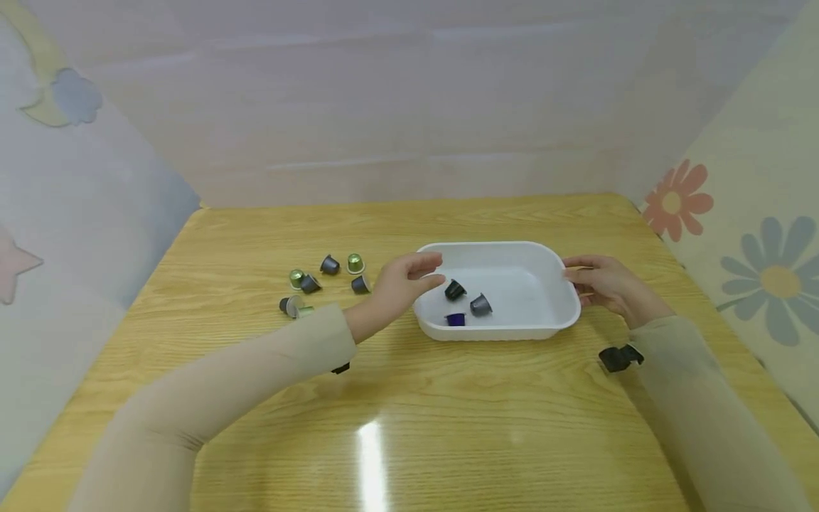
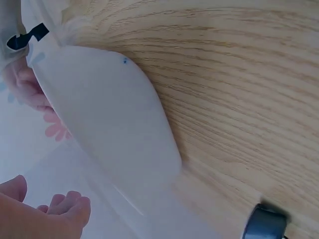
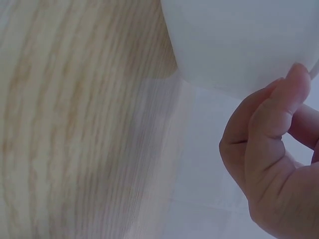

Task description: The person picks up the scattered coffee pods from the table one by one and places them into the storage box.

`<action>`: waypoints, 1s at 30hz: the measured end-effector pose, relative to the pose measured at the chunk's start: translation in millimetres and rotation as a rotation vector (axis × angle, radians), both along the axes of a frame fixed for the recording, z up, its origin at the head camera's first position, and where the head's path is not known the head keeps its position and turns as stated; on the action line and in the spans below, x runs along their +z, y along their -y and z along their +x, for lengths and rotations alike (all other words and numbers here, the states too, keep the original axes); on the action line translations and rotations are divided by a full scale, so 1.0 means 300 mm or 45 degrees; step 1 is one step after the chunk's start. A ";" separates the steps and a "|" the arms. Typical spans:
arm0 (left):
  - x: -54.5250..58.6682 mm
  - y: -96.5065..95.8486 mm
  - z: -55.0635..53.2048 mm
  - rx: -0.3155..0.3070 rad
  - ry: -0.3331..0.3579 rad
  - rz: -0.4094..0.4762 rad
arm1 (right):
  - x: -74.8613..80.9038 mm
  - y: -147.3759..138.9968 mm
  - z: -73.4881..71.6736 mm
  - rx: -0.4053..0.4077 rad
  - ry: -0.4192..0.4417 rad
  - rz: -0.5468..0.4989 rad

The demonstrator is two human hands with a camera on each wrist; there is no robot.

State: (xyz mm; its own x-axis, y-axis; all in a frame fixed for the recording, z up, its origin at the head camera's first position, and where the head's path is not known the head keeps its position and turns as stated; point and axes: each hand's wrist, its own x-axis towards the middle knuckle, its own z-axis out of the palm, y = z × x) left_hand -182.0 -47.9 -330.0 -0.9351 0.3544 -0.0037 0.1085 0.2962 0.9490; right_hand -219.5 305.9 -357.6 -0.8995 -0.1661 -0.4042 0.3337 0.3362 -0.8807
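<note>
The tray (image 1: 527, 288) lies between my two hands, open side up, its long axis running across from my left hand (image 1: 406, 281) to my right hand (image 1: 604, 284). My right hand pinches its right end; my left is loosely spread and empty over the left end. Inside, just right of my left fingers, sit a black pod (image 1: 455, 290), a grey pod (image 1: 480, 305) and a purple pod (image 1: 456, 320), whose lower part the near wall hides. On the bench (image 1: 448, 412), more pods (image 1: 330, 265) lie left of my left hand, one partly behind my sleeve (image 1: 256, 370). Both wrist views cut the tray off.
</note>
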 end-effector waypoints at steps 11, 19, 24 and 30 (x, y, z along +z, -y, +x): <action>-0.010 0.111 0.010 0.133 0.010 0.103 | 0.003 -0.003 0.002 0.002 0.009 0.007; 0.000 0.176 0.022 0.197 0.003 0.111 | 0.005 0.005 0.003 -0.008 0.001 0.024; -0.014 0.215 0.027 0.264 0.023 0.078 | 0.004 0.009 0.005 -0.009 0.001 0.017; -0.029 0.267 0.038 0.320 0.042 0.071 | 0.000 0.009 0.004 0.000 -0.002 0.011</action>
State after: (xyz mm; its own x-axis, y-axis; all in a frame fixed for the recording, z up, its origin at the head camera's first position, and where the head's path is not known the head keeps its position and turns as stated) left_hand -170.6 -128.0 -338.6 -0.9935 0.1113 -0.0224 0.0070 0.2569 0.9664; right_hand -218.1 303.3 -357.5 -0.9001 -0.1625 -0.4042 0.3324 0.3437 -0.8783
